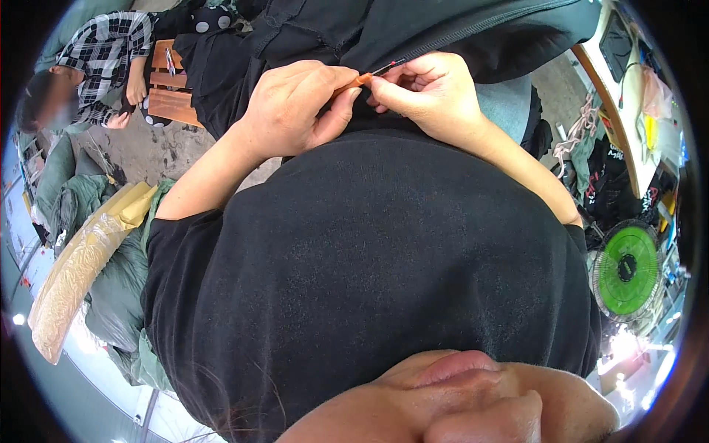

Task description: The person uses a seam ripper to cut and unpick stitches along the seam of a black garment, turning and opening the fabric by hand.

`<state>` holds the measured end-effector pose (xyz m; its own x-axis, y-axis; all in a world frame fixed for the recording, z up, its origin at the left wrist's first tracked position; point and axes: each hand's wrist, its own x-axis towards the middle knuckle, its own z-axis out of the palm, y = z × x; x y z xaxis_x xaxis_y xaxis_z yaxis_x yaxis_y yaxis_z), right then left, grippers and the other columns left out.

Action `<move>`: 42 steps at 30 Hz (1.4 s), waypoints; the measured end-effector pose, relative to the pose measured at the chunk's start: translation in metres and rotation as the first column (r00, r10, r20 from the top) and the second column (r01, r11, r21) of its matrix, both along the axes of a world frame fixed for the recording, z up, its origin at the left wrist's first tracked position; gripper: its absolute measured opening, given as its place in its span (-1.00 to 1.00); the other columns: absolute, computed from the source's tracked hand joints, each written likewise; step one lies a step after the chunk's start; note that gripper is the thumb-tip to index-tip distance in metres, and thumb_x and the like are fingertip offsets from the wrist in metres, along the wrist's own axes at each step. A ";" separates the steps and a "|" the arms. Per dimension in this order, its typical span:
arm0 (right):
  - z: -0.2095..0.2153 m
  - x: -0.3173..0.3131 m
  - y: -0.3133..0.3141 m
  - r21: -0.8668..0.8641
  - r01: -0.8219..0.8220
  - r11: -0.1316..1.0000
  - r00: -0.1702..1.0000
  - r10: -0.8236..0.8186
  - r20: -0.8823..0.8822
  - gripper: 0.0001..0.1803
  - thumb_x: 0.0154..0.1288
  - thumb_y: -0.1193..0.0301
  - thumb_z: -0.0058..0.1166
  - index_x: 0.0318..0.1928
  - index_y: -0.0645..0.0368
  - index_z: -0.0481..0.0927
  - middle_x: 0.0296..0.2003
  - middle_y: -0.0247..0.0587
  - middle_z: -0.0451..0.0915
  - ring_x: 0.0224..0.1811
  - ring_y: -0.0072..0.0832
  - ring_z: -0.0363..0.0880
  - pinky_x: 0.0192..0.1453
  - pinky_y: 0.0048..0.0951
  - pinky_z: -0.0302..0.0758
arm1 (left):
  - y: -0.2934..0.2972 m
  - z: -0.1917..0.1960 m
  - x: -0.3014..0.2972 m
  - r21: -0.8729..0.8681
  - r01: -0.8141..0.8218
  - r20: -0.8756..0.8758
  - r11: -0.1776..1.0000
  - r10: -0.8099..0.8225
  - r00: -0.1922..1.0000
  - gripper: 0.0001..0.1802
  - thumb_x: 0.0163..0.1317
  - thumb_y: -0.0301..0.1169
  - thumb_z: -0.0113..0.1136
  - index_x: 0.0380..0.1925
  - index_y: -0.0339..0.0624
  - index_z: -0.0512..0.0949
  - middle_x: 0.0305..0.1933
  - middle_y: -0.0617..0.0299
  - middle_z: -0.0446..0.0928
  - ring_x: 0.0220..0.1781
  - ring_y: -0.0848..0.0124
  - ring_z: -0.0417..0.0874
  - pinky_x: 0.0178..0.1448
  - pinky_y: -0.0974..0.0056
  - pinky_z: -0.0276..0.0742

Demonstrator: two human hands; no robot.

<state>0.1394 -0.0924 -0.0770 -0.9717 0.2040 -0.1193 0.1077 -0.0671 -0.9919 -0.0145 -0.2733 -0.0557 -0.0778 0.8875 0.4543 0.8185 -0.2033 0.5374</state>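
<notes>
My left hand [299, 103] and my right hand [437, 92] meet in front of my chest, fingertips close together. Both are closed in a pinch. Between the fingertips shows a small orange-brown bit [362, 80], too small to name. A thin dark piece with red and pale specks [388, 68] runs from there along my right fingers; its kind is unclear. Just beyond the hands, black cloth [310, 29] lies in folds, with a lighter line [480, 31] along one part of it. What each pinch holds is mostly hidden by the fingers.
At the far left, another person in a checked shirt [111, 52] sits by a slatted wooden seat [170, 85]. Plastic-wrapped yellowish material [88, 258] lies on grey-green bundles [118, 295] at left. To the right are a wood-edged table [617, 103] and a green fan [628, 269].
</notes>
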 end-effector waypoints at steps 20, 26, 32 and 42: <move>-0.002 0.002 0.000 0.036 0.017 0.999 0.998 -0.014 -0.062 -0.84 0.35 0.40 0.36 -0.30 0.26 0.80 -0.46 -0.22 0.75 -0.46 -0.62 0.71 -0.36 -0.64 0.60 | 0.000 0.002 0.000 0.021 0.025 0.026 0.999 -0.025 0.999 -0.81 0.19 -0.57 0.38 -0.19 -0.33 0.63 -0.45 0.17 0.62 -0.56 0.37 0.60 -0.47 0.31 0.49; 0.000 0.002 0.000 0.019 0.003 1.000 0.998 -0.002 -0.062 -0.83 0.37 0.39 0.36 -0.26 0.27 0.81 -0.42 -0.20 0.77 -0.42 -0.58 0.74 -0.31 -0.61 0.65 | -0.002 0.001 0.001 0.021 0.003 0.053 1.000 -0.004 0.999 -0.81 0.20 -0.57 0.38 -0.18 -0.33 0.64 -0.45 0.18 0.62 -0.56 0.39 0.59 -0.47 0.32 0.48; -0.001 0.001 0.000 0.020 0.002 1.000 0.996 0.000 -0.090 -0.84 0.38 0.40 0.36 -0.24 0.27 0.81 -0.40 -0.18 0.78 -0.40 -0.57 0.76 -0.29 -0.60 0.66 | -0.002 0.000 0.000 0.026 0.008 0.056 1.000 -0.009 0.998 -0.81 0.19 -0.56 0.38 -0.19 -0.32 0.64 -0.45 0.18 0.62 -0.56 0.40 0.59 -0.47 0.33 0.48; 0.001 0.002 0.001 0.003 -0.005 1.000 0.998 0.005 -0.059 -0.84 0.36 0.40 0.36 -0.28 0.27 0.80 -0.43 -0.23 0.76 -0.41 -0.62 0.70 -0.30 -0.61 0.62 | 0.003 -0.001 0.003 0.042 -0.008 0.061 0.999 0.005 0.998 -0.79 0.20 -0.54 0.39 -0.17 -0.32 0.63 -0.48 0.20 0.61 -0.56 0.40 0.61 -0.46 0.34 0.50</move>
